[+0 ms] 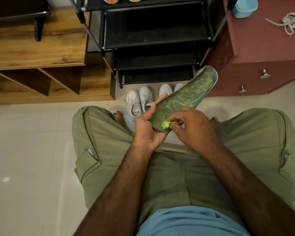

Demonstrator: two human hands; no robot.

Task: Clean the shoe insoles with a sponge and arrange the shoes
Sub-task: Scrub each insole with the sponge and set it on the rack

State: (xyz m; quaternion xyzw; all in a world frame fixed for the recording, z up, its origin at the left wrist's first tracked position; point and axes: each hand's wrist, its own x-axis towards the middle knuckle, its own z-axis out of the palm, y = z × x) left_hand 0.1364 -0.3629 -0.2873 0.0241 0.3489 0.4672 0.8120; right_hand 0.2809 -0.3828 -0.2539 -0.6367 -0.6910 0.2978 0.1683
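Green insole (182,97) gripped at heel by left hand (148,128); right hand (192,126) fingers (177,122) pinching lime sponge (166,124) against it.

I see a wooden cabinet with open compartments (37,53) at the left and a reddish-brown drawer unit with metal knobs (262,53) at the right. On its top lie a coil of pale rope (293,23) and a light blue plastic container (244,6). The floor is of pale tiles (27,159).
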